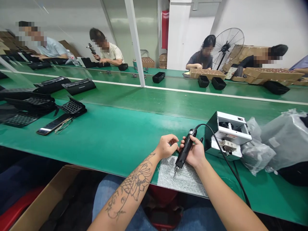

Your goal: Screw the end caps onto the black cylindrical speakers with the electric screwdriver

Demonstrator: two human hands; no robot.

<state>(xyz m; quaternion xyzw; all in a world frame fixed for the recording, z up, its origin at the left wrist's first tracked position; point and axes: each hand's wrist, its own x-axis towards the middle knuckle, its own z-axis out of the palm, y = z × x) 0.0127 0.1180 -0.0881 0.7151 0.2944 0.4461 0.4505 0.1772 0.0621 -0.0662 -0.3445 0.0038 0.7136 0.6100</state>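
My right hand [196, 152] is wrapped round a black electric screwdriver [184, 150], its bit pointing down over a grey, glittery mat [187, 183]. A black cable arches from the tool's top end to the right. My left hand [167, 146] is just left of the screwdriver, fingers curled in towards the thumb. What those fingers hold, if anything, is hidden. Close to my right hand stands a black-and-white screw feeder [227, 136].
Clear plastic bags [284, 141] lie right of the feeder. On the left are a phone [54, 123], tweezers [64, 125] and several black housings [79, 86]. A white post [134, 41] rises mid-bench. Several people work across the green bench [115, 128].
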